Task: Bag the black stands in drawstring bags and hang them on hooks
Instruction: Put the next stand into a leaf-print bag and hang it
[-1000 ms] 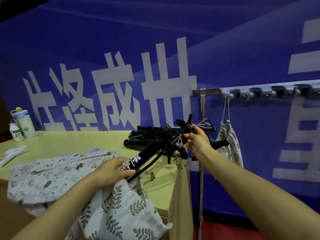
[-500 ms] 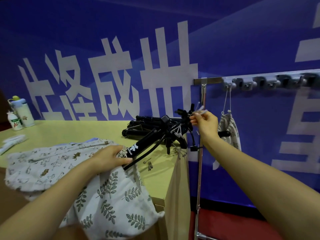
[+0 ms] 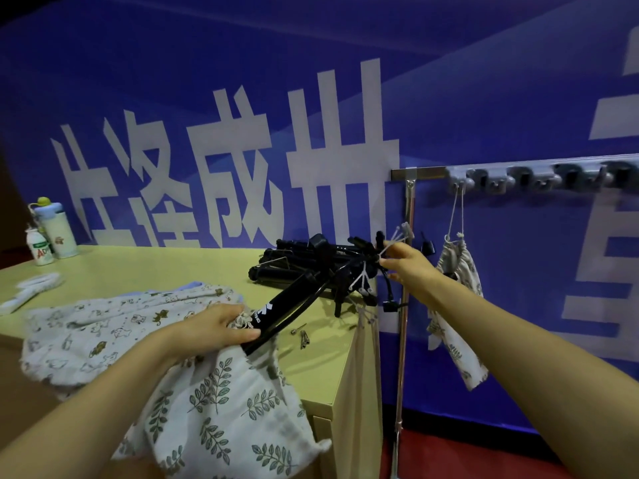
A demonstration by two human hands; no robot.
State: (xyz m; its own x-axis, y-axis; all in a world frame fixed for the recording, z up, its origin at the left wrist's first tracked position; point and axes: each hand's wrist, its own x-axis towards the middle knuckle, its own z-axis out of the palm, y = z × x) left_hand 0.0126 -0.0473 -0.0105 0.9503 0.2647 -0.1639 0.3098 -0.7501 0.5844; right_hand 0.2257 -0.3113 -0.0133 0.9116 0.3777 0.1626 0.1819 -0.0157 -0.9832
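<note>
A black stand (image 3: 294,307) sticks up at a slant out of a white leaf-print drawstring bag (image 3: 221,402) at the table's front. My left hand (image 3: 214,326) grips the bag's gathered mouth around the stand's lower end. My right hand (image 3: 404,262) pinches white cords (image 3: 394,238) near the stand's upper end. More black stands (image 3: 297,257) lie piled on the table behind. Another leaf-print bag (image 3: 456,305) hangs by its string from the leftmost hook (image 3: 458,183) of the grey hook rail (image 3: 539,174).
The yellow table (image 3: 138,271) holds a pile of animal-print bags (image 3: 103,326), two bottles (image 3: 52,233) at far left, a white object (image 3: 31,288) and small metal pins (image 3: 304,337). A metal pole (image 3: 404,288) stands by the table's right edge.
My right hand has lifted the white cords up and slightly right over the stand's top. My left hand has kept its hold on the bag's mouth.
</note>
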